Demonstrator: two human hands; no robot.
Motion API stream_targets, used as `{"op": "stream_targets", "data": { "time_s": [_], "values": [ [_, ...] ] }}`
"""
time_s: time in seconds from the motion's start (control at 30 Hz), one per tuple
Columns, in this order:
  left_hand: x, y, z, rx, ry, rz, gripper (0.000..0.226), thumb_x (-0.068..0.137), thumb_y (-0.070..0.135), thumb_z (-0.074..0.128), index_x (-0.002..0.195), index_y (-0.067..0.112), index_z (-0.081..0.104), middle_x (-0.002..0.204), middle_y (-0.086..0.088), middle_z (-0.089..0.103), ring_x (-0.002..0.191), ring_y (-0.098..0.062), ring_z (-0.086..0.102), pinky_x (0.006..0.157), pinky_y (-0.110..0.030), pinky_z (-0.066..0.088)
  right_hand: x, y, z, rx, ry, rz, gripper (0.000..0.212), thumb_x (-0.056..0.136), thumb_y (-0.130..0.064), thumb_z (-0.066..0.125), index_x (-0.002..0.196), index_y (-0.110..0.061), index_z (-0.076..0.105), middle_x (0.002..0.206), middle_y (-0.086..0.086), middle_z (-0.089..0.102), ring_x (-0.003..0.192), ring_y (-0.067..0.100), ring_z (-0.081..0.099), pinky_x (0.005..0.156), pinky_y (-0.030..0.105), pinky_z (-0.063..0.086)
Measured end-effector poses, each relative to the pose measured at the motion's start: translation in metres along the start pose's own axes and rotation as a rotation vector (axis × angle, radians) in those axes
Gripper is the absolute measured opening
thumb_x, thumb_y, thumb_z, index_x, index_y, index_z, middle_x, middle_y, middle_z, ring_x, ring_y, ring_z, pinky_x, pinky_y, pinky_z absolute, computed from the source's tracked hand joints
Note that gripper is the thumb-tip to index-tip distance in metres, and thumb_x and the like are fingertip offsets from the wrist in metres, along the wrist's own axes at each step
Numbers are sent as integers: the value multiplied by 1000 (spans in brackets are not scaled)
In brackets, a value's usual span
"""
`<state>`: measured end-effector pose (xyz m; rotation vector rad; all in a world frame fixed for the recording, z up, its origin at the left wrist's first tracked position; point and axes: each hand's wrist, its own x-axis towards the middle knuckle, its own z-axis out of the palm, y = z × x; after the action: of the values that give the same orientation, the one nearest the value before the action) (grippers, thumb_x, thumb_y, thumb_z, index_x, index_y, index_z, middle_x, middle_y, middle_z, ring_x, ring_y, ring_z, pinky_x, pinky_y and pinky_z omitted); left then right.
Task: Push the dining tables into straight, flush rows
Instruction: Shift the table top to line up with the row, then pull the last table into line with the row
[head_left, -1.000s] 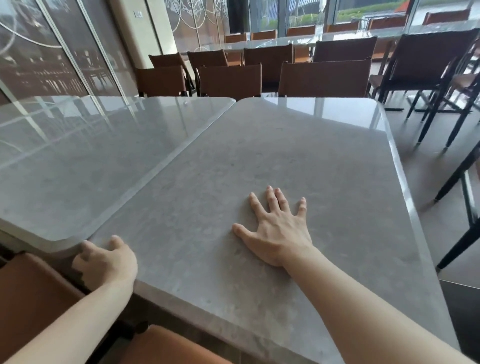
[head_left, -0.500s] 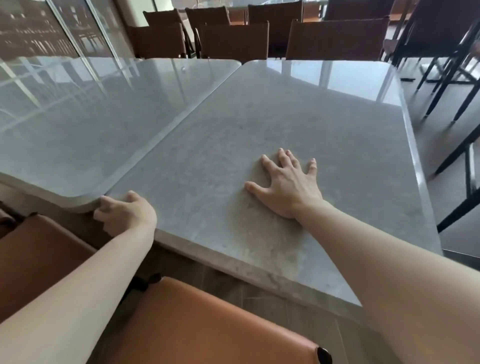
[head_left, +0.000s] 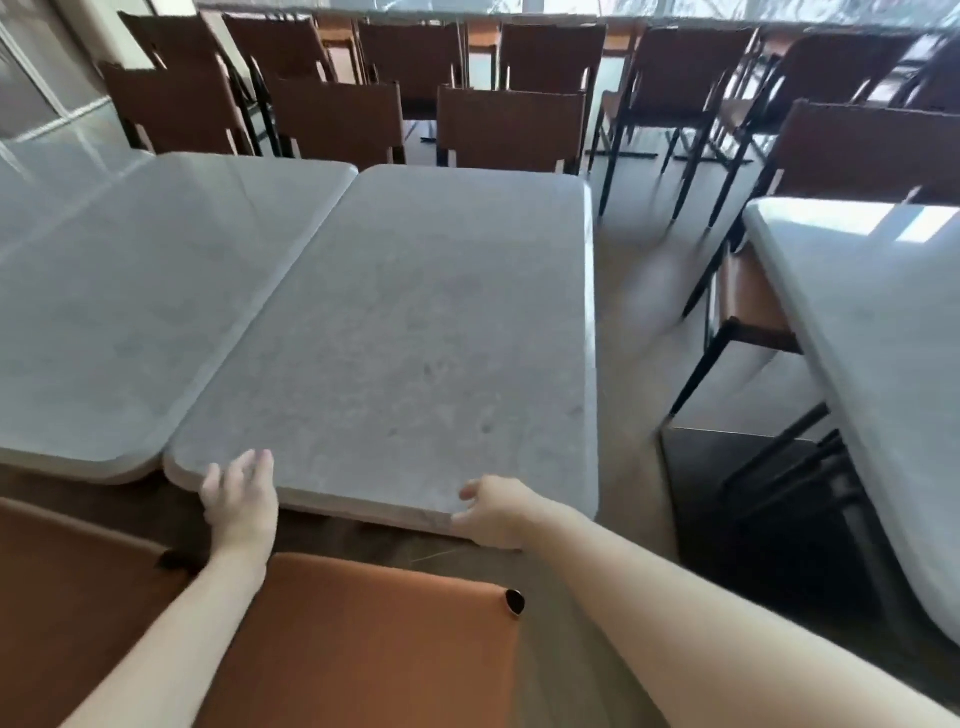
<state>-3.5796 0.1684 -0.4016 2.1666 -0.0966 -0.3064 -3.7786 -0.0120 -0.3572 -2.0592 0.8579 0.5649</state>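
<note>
Two grey stone-top dining tables stand side by side, their long sides meeting along a thin seam. The middle table (head_left: 415, 322) is the one I touch; the left table (head_left: 130, 312) lies beside it, and their near edges look roughly in line. My left hand (head_left: 240, 496) rests against the middle table's near edge close to its left corner, fingers spread and raised over the top. My right hand (head_left: 496, 512) sits on the same near edge further right, thumb over the top and fingers curled at the rim.
An orange chair seat (head_left: 363, 639) is right below my arms, another one (head_left: 62, 582) to its left. A third grey table (head_left: 872, 364) stands at the right across a floor aisle (head_left: 649, 322). Several brown chairs (head_left: 509, 124) line the far side.
My right hand has left the flat tabletop and come back to the near edge. My left hand has let go of the corner and opened. The view has pulled back and turned right.
</note>
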Motion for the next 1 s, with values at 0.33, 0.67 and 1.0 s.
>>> {"op": "stream_targets", "data": {
  "time_s": [0.33,0.67,1.0],
  "values": [
    [-205,186,52,-601,-497,91,50,97,51,41,120,13,66,121,0,73,113,-16,69,98,-39,48,-140,43,-176,790,426,-344,49,96,-20,66,144,-24,53,140,-11,57,124,8,59,108,34,47],
    [-239,358,154,-569,-432,458,30,94,37,53,118,25,66,122,10,70,115,-11,67,97,-34,52,-212,127,-311,856,650,-577,45,92,-28,67,136,-31,58,127,-23,66,116,-3,63,99,23,53],
    [-204,467,239,-421,-615,650,34,92,36,57,125,28,64,120,22,69,118,-6,65,101,-33,53,-173,184,-402,978,824,-519,32,97,-23,62,128,-33,63,124,-16,68,115,5,65,96,34,56]
  ]
}}
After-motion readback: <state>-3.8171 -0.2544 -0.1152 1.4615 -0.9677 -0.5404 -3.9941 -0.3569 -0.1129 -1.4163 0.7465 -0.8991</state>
